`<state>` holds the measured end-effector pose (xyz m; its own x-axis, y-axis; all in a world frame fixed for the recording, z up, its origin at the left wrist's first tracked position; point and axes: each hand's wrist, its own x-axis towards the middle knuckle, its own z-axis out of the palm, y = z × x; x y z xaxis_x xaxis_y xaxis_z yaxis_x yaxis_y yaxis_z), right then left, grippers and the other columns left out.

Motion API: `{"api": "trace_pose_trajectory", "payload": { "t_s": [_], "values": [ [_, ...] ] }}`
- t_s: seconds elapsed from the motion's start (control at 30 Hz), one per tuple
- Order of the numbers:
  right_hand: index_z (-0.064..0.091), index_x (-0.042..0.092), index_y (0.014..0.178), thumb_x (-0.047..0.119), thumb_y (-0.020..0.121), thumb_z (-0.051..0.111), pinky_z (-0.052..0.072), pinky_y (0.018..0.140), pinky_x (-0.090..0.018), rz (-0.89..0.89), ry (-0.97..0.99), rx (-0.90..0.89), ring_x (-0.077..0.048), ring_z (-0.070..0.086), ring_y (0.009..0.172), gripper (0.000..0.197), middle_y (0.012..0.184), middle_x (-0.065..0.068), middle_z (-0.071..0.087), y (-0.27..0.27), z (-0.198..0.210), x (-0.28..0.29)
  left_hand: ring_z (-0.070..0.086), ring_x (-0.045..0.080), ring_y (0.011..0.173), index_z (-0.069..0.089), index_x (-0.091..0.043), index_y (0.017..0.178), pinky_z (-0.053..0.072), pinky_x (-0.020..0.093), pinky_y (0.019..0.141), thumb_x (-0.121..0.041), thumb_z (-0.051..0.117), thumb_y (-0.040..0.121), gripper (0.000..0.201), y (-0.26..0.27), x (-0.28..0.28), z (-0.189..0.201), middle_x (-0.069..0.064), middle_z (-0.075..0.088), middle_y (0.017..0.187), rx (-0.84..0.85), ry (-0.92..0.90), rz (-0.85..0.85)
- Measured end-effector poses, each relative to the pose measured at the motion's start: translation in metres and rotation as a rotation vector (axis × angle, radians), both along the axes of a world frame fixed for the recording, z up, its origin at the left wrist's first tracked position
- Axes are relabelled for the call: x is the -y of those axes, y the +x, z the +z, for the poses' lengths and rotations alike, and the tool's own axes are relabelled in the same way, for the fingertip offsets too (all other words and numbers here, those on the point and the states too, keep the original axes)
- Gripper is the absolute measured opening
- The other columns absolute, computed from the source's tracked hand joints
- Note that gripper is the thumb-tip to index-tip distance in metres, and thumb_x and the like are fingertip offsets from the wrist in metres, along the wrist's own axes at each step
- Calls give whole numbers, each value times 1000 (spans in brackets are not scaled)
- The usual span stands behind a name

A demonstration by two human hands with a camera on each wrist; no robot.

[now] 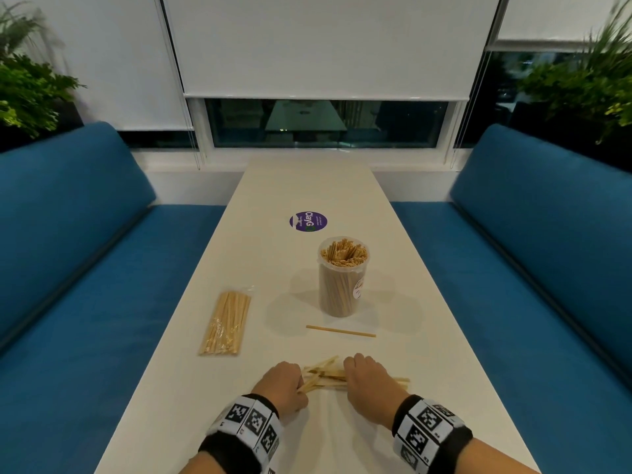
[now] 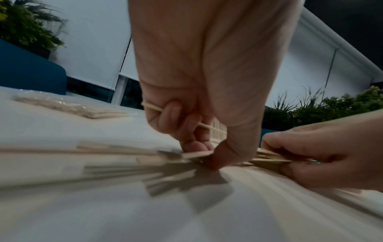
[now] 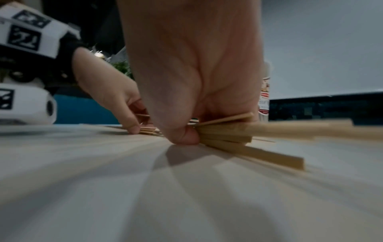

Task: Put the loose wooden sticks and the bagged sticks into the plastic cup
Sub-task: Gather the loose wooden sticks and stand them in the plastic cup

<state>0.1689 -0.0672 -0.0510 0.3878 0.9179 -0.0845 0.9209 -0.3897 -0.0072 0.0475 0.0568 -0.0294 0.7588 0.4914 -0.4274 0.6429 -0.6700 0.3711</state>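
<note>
Sticker (image 1: 308,221) lies beyond stick-filled plastic cup (image 1: 343,277).

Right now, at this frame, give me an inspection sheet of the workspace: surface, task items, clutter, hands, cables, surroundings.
Surface: long white table, dry and level.
Job's things: clear plastic cup upright, already packed with sticks; clear bag of wooden sticks lying flat to its left; single loose wooden stick lying in front of the cup; messy pile of loose wooden sticks at the near edge.
Clutter: round purple sticker beyond the cup.
Hands: left hand and right hand both grip the pile, still on the table.
Cables: nothing seen.
Surroundings: blue upholstered benches both sides, white roller blinds, green plants in the corners.
</note>
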Motion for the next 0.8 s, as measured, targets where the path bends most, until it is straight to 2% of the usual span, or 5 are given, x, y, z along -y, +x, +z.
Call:
{"api": "trace_pose_trajectory", "payload": {
  "t_s": [0.07,0.2,0.33,0.57,0.8],
  "values": [
    [52,7,83,7,58,59,25,53,-24,45,-46,6,-18,45,53,25,72,-8,59,-2,11,3,51,24,91,47,-15,88,42,31,81,-21,48,88,7,0,0,1,2,41,95,-17,2,-11],
    [38,1,120,-8,84,36,26,53,-25,-46,-154,-143,-16,27,60,38,120,-18,43,10,20,6,43,19,78,33,-14,90,36,29,70,-21,40,92,10,0,-12,2,2,43,86,44,-54,15],
    [38,1,118,-9,86,33,31,52,-30,-95,-120,-303,-18,34,54,34,125,-20,37,32,24,-1,39,10,61,29,-13,97,31,24,53,-19,33,97,8,8,-29,13,-3,40,74,91,-136,44],
    [38,6,120,26,100,32,37,68,-35,-144,24,-303,-32,56,86,29,114,-13,52,46,22,-25,34,9,61,34,-11,94,28,23,54,-26,25,101,19,20,-35,11,-3,37,73,196,-275,194],
    [54,7,110,17,97,39,42,69,-34,-217,49,-211,-31,59,92,22,113,-11,52,54,11,-37,37,11,60,42,-16,85,31,24,53,-23,34,99,18,22,-33,12,0,41,70,511,-582,526]
  ]
}}
